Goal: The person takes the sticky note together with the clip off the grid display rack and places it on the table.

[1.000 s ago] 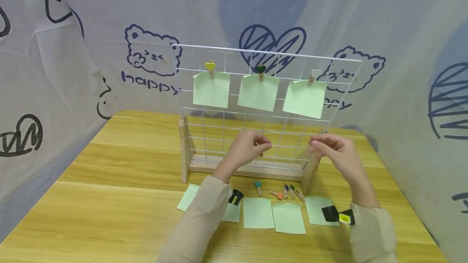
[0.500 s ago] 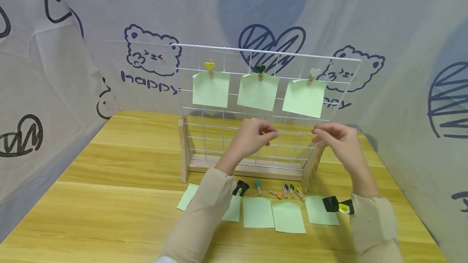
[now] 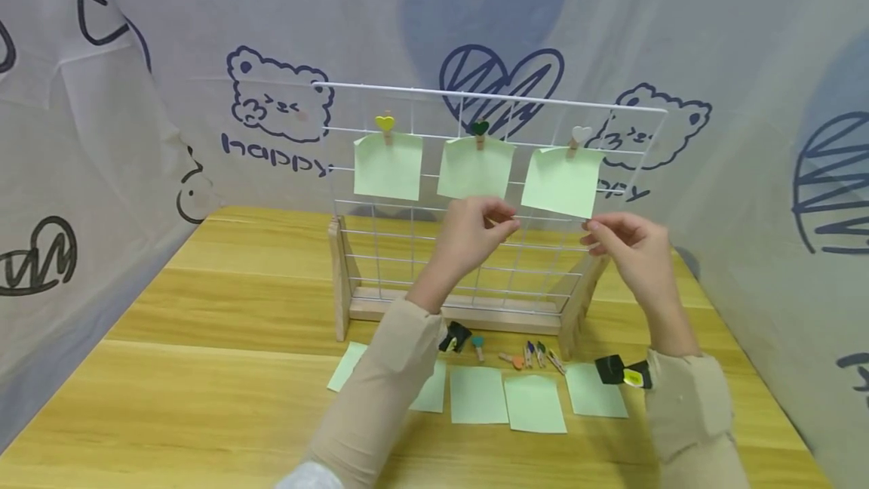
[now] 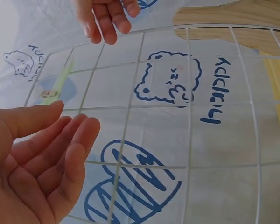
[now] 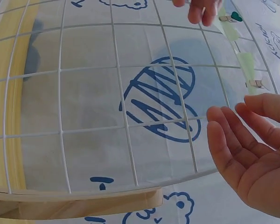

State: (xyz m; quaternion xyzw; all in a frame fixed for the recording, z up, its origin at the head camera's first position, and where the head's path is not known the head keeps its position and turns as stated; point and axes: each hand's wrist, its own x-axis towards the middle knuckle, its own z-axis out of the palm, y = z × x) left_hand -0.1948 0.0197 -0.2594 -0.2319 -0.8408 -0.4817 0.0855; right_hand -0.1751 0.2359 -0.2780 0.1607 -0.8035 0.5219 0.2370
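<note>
Against a printed cloth (image 3: 733, 36), a wire rack (image 3: 412, 247) stands on a wooden table (image 3: 170, 398), its wooden base (image 3: 455, 313) apparently keeping it upright. Three green notes (image 3: 388, 172) hang high on the rack, each pinned near its top by a heart-tipped clip (image 3: 480, 129), presumably to let the sheets hang freely (some top edges curl). A person's left hand (image 3: 471, 229) is at the rack's middle, the right hand (image 3: 631, 244) near its right end; both have loosely bent fingers gripping nothing, though contact with the paper is unclear. Spare notes (image 3: 478, 396) and loose clips (image 3: 541, 355) lie before the rack, seemingly for easy reach.
</note>
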